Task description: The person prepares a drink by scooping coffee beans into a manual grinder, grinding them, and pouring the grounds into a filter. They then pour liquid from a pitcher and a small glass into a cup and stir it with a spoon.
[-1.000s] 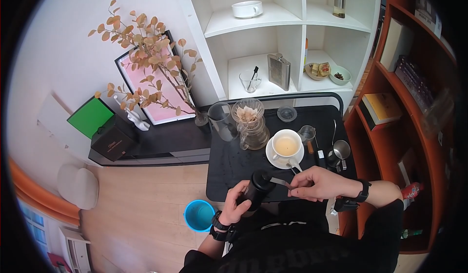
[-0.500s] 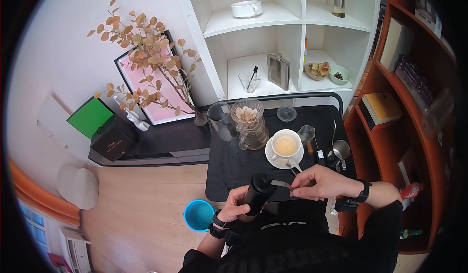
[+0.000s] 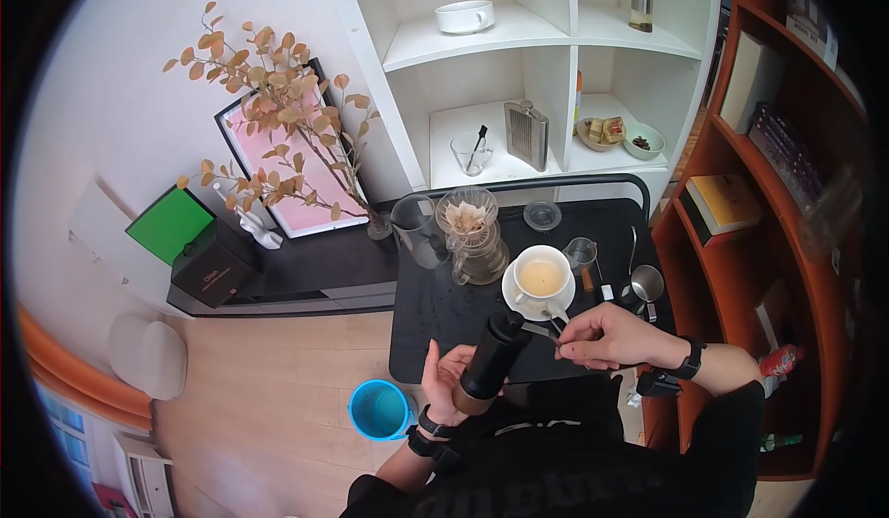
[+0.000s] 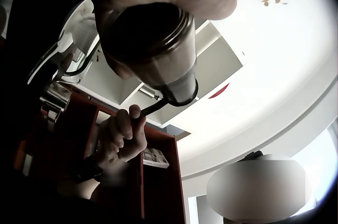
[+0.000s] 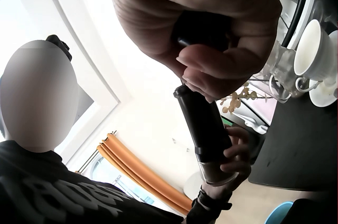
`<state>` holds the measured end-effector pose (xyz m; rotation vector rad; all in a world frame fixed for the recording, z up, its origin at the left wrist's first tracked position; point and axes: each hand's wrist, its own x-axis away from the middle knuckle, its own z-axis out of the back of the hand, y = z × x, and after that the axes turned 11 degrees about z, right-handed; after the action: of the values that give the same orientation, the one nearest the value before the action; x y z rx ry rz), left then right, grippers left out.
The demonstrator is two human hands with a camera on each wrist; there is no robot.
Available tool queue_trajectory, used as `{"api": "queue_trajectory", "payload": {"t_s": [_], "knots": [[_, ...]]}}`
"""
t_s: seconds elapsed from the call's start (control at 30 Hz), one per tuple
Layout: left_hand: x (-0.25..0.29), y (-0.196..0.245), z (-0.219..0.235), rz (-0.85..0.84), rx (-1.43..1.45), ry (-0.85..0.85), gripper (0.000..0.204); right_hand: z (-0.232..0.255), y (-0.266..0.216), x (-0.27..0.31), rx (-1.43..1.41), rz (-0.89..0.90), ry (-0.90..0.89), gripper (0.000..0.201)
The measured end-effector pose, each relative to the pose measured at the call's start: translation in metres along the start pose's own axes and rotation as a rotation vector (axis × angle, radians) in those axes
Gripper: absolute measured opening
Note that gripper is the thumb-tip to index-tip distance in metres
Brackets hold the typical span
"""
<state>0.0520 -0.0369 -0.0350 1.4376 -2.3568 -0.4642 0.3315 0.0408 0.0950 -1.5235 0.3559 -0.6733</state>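
Note:
A black hand coffee grinder (image 3: 497, 349) with a brown lower end is tilted in front of the person's chest, its top leaning toward the right hand. The left hand (image 3: 445, 379) holds it low on the body; in the head view the thumb stands off to one side, while the right wrist view shows fingers (image 5: 236, 153) curled round the lower part. The right hand (image 3: 613, 337) pinches the outer end of the grinder's crank handle (image 3: 541, 333), and its curled fingers hide the knob. Just beyond the crank sits a white cup (image 3: 542, 275) of pale liquid on a saucer (image 3: 520, 307).
On the black table (image 3: 421, 337) stand a glass server (image 3: 482, 261) topped by a dripper (image 3: 468, 214) with a paper filter, a glass pitcher (image 3: 421, 231), a small glass jug (image 3: 581, 253) and a metal cup (image 3: 647, 284). A blue bucket (image 3: 381, 411) is on the floor at left.
The grinder has shifted a little right and up and shows more of its brown lower end. The left thumb has come away from its side. The right hand has moved slightly with the crank.

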Motion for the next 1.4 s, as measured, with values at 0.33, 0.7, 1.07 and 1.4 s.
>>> {"api": "queue_trajectory", "payload": {"t_s": [0.33,0.7,1.07,1.4], "knots": [[-0.006,0.002,-0.016,0.172,0.316,0.41,0.061,-0.008,0.008,0.001,0.017,0.06,0.06,0.019],[0.003,0.004,0.009,0.386,0.188,0.1,0.054,-0.01,0.004,0.005,0.115,0.044,0.077,0.019],[-0.002,0.003,-0.008,-0.076,0.065,0.406,0.034,-0.053,-0.04,0.033,0.979,0.371,0.117,0.046],[-0.001,-0.009,-0.015,-0.108,-0.514,0.397,0.033,-0.055,-0.053,0.02,1.062,1.011,-0.094,0.032]]}}
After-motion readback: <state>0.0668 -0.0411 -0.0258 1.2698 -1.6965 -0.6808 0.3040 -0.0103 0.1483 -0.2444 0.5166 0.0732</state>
